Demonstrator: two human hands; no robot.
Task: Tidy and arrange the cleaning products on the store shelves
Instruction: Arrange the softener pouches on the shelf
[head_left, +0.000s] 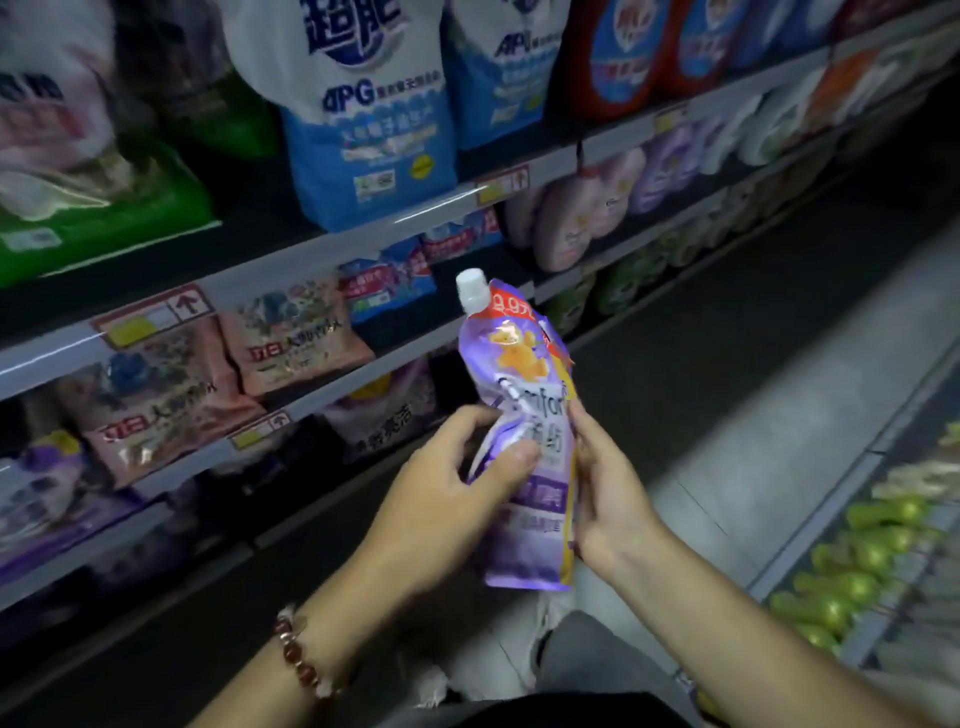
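- Left hand (457, 467) and right hand (605, 483) both pinch the purple pouch (524, 431), upright between them.
- Keep the label facing out; slot it onto the shelf (291, 410) left of the hands, cap up.

**Purple refill pouch held in both hands before the detergent shelves**

A purple spouted pouch (524, 415) with a white cap (472, 288) stands nearly upright in the aisle, gripped from both sides. The left hand (447, 483) pinches its left edge, thumb across the front; the right hand (608, 488) clasps the right edge. A beaded bracelet (301, 654) circles the left wrist. Behind, blue-and-white detergent bags (363, 114) fill the upper shelf, pink packets (291, 332) lie on the one below, and pale pink bottles (566, 223) stand farther along. Green bottles (852, 566) line a low shelf at the right.
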